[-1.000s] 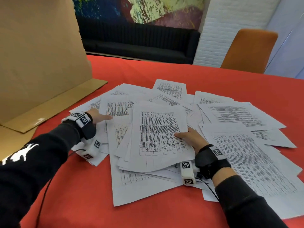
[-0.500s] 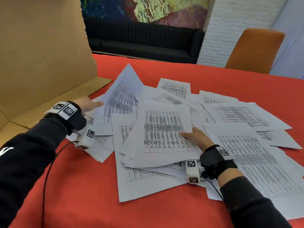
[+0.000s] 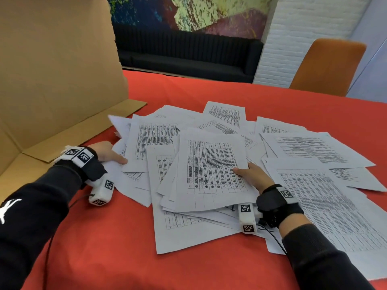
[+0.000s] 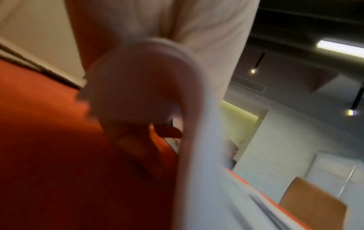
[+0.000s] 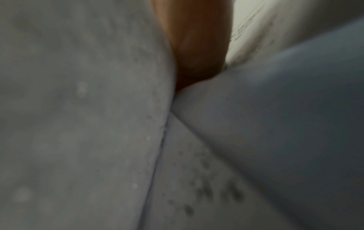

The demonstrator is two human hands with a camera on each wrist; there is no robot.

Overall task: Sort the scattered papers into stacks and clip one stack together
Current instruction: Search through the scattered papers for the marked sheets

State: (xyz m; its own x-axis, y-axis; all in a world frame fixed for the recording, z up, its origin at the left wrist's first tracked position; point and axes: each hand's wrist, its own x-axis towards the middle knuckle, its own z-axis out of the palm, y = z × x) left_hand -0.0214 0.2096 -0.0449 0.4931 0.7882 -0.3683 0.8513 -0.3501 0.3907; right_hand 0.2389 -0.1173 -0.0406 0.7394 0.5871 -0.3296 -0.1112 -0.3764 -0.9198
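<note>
Many white printed sheets lie scattered and overlapping on the red tablecloth [image 3: 109, 248]. My right hand [image 3: 250, 175] grips a loose stack of papers [image 3: 211, 168] at its right edge, thumb on the top sheet, fingers hidden underneath. My left hand [image 3: 111, 154] holds the left edge of other sheets [image 3: 152, 141], one finger lying along the paper. In the left wrist view a sheet [image 4: 197, 140] curls over the hand, blurred. The right wrist view is filled with blurred paper [image 5: 78, 124] and one finger [image 5: 197, 46]. No clip is visible.
A large open cardboard box [image 3: 52, 80] stands at the left, its flap [image 3: 83, 132] lying on the table beside the papers. An orange chair [image 3: 328, 65] and a black sofa [image 3: 188, 55] are beyond the far edge. More sheets [image 3: 326, 201] spread to the right.
The sheet my left hand had lifted upright has come down onto the pile. My left hand has dropped to the paper edge. The right hand keeps its hold on the stack.
</note>
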